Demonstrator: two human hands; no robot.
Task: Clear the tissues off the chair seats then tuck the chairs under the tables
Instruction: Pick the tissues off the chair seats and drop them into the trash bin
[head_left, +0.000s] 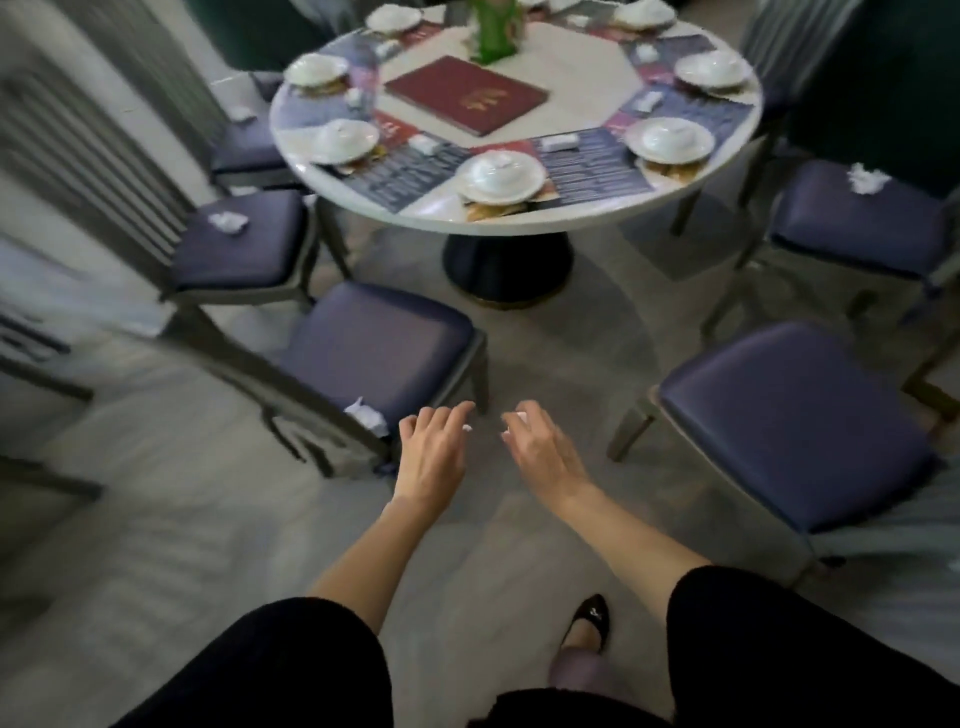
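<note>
tissue (366, 414) on chair (379, 343) edge beside left hand (431, 452): clearing step. fingers (457, 411) loosely curled, right hand (540, 447) too; cannot tell if holding anything. next: reach left, pinch.

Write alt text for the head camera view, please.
A left hand and right hand are held out over the floor between the near left chair and near right chair, before a round table set with plates. A tissue lies on the left one; three farther seats hold tissues too.
</note>
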